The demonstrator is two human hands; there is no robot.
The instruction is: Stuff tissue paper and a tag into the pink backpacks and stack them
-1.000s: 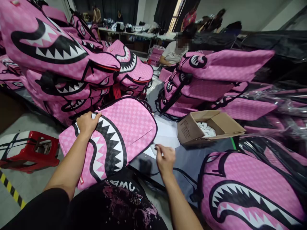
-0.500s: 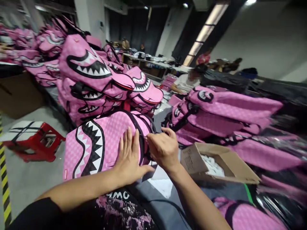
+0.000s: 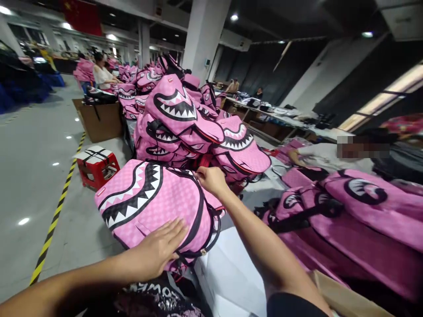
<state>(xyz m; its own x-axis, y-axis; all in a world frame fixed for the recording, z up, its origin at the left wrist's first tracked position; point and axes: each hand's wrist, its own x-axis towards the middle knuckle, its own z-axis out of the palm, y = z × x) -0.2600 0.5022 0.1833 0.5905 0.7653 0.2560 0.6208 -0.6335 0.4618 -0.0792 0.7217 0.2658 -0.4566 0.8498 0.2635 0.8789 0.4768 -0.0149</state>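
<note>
A pink checkered backpack (image 3: pixel 145 200) with a black-and-white shark-mouth print lies on its side in front of me. My left hand (image 3: pixel 158 248) rests flat on its near side, fingers stretched out. My right hand (image 3: pixel 211 179) is closed in a pinch at the backpack's far top edge, by the black zipper line; what it pinches is too small to make out. A black strap loop (image 3: pixel 208 244) hangs off the bag's right end.
A tall pile of the same pink backpacks (image 3: pixel 185 127) stands just behind. More pink bags (image 3: pixel 357 211) lie at the right, where a seated person (image 3: pixel 330 154) works. A red stool (image 3: pixel 97 165) and yellow-black floor tape (image 3: pixel 56 211) are at the left. White paper (image 3: pixel 228 273) covers the table's near part.
The view has swung up and to the left. My right hand travelled along the bag's top edge away from me. My left hand slid down to the bag's near side.
</note>
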